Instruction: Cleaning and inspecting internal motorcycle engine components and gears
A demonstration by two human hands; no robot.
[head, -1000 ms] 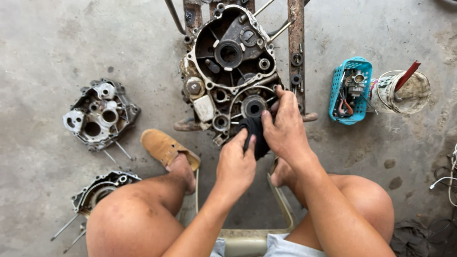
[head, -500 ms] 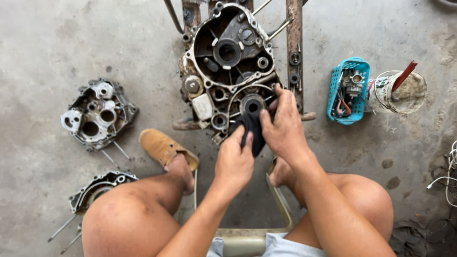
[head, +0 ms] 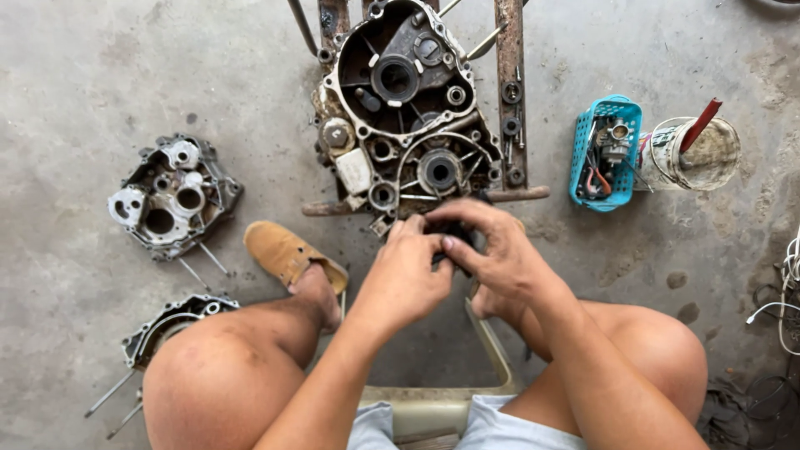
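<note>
A dirty engine crankcase half (head: 400, 117) stands on a rusty metal frame (head: 510, 100) on the concrete floor, its bearing bore (head: 439, 172) facing up. Just below it, my left hand (head: 406, 275) and my right hand (head: 493, 248) meet around a small black part (head: 454, 235), fingers pinching it from both sides. Most of that part is hidden by my fingers. Both hands hover near the crankcase's lower edge without touching it.
Another crankcase half (head: 171, 196) lies at the left, and a cover with long studs (head: 162, 329) below it. A blue basket of small parts (head: 606, 152) and a grimy can with a red-handled tool (head: 696, 152) sit at the right. My tan shoe (head: 292, 254) rests near the frame.
My hands have pulled back from the bearing bore toward me, bringing the black part off the crankcase. The bore now shows uncovered.
</note>
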